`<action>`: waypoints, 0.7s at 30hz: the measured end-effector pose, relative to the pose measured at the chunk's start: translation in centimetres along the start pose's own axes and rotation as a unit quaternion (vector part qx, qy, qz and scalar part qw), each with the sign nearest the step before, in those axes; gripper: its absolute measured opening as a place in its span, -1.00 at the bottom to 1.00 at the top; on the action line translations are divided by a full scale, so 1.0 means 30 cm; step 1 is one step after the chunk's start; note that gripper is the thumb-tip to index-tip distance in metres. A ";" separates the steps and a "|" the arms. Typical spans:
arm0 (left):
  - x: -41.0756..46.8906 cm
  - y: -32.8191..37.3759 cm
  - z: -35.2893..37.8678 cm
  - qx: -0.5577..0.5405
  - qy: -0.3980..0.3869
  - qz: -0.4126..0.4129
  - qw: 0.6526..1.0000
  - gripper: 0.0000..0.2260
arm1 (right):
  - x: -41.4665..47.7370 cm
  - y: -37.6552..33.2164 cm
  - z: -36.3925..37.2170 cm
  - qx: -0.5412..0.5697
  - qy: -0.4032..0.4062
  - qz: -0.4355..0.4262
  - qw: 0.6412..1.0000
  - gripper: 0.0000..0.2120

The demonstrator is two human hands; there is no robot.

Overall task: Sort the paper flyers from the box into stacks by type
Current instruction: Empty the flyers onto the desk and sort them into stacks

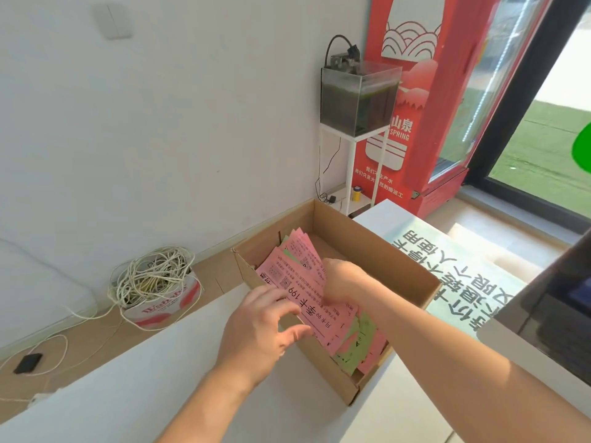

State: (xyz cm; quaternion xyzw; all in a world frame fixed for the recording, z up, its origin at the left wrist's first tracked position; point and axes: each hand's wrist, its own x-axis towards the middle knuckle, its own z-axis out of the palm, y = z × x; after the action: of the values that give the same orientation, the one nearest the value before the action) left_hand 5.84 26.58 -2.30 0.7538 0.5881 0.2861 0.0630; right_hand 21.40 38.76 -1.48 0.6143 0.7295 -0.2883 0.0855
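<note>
Box (351,238), pink flyers (323,327) and green flyers (355,348) mixed. Step: picking pinks. Right hand (345,279) grip curled round pink flyers; left hand (262,324) grip spread, touching them. Next, likely: lift onto worktop (160,378).

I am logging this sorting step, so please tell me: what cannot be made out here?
Head view:
- Flyers lower in the box: hidden by top sheets, the left hand and the right hand.
- Right hand grip: fingertips hidden by its own back.
- Flyer small print: too small.
- Poster: partly covered by the right arm.

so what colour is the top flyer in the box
The flyer is pink with black print; head view.
</note>
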 end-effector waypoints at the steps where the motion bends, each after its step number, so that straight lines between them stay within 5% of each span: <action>1: 0.005 0.005 -0.005 -0.001 0.000 0.003 1.000 -0.74 | -0.012 0.002 0.008 0.007 0.018 -0.009 1.000 -0.57; 7: 0.006 0.028 -0.016 -0.004 -0.031 -0.043 0.999 -0.62 | -0.185 0.018 -0.181 0.068 0.214 -0.075 0.972 -0.60; 10: 0.021 0.067 -0.054 -0.113 -0.033 -0.167 0.979 -0.58 | -0.334 0.029 -0.301 0.255 0.255 -0.106 0.927 -0.62; 13: 0.041 0.129 -0.188 -0.372 0.068 -0.233 0.896 -0.58 | -0.477 0.005 -0.325 0.526 0.202 -0.172 0.808 -0.57; 16: 0.013 0.178 -0.361 -0.508 0.101 -0.241 0.821 -0.55 | -0.554 -0.049 -0.231 0.585 0.139 -0.191 0.776 -0.58; 21: -0.208 0.108 -0.417 -0.357 0.070 -0.313 0.878 -0.48 | -0.608 -0.197 0.098 0.607 0.013 -0.147 0.781 -0.60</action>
State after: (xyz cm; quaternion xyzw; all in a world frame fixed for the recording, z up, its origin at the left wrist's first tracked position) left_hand 1.37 16.82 7.24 0.4351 0.6542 0.4942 0.3721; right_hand 19.35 21.30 6.72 0.4283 0.4866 -0.6720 -0.3579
